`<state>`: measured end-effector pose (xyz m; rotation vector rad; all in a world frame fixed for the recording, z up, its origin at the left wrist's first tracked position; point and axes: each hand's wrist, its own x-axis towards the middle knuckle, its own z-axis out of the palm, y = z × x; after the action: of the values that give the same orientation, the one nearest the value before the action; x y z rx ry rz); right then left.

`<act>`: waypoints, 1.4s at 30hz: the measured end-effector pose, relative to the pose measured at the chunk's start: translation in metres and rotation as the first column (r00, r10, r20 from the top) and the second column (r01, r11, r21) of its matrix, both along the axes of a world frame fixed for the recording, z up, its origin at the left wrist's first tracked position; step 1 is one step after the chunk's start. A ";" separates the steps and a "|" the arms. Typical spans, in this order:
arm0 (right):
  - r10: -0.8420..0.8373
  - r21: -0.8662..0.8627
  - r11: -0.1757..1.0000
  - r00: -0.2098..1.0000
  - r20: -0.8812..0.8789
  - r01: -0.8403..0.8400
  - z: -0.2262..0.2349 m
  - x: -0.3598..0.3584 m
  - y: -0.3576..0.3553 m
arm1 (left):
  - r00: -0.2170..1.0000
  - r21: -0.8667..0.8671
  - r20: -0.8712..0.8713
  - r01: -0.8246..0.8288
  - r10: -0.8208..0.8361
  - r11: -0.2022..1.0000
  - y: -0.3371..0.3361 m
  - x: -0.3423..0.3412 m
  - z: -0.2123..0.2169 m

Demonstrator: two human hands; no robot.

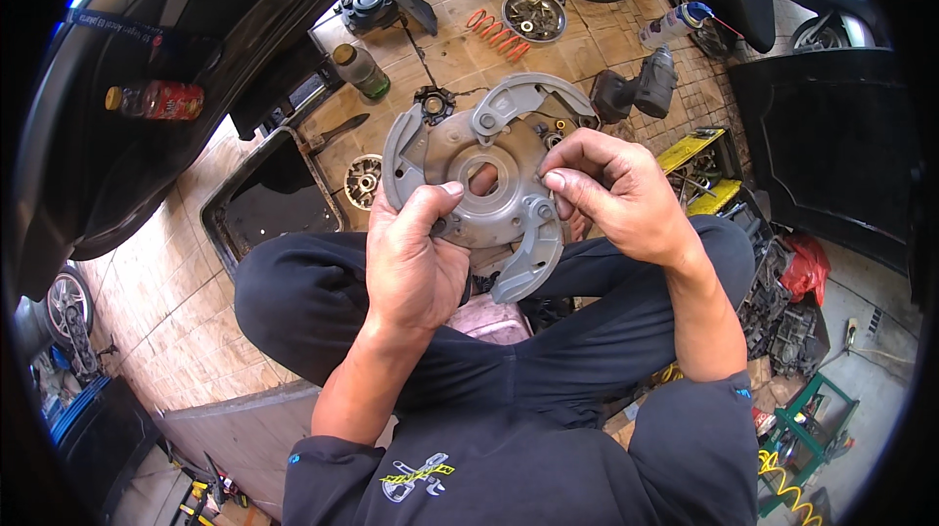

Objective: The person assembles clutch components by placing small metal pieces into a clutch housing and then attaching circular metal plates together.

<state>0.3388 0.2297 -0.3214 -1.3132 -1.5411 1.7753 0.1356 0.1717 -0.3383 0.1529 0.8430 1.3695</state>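
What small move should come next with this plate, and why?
I'd probably ease the right hand slightly aside while the left hand steadies the round metal plate. The left grip is firm at the plate's edge, but the right fingertips, pinched together, cover its right side, so I can't tell whether they hold something small.

A glass jar (362, 72) stands on the tiled floor (161, 296) near a black rectangular tray (314, 174). Farther right are a cordless driver (653, 86), a spray can (677, 21) and a plastic bag (805, 268) (bright red), with a yellow coiled hose (785, 484) below.
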 end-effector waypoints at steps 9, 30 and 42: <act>-0.047 0.231 0.973 0.993 0.109 0.020 -0.012 -0.007 -0.007 | 1.000 -0.013 0.015 -0.003 0.004 1.000 0.001 0.004 0.002; -0.071 0.220 0.975 0.983 0.170 0.033 -0.025 0.000 -0.013 | 0.999 -0.064 0.049 0.014 -0.011 0.998 -0.001 0.005 -0.014; -0.069 0.261 0.965 0.970 0.235 0.006 -0.022 -0.006 -0.015 | 0.997 -0.083 0.068 0.040 -0.034 0.996 -0.004 0.006 -0.018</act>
<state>0.3326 0.2145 -0.3430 -1.4554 -1.7949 1.3725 0.1415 0.1677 -0.3561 0.0568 0.8362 1.2955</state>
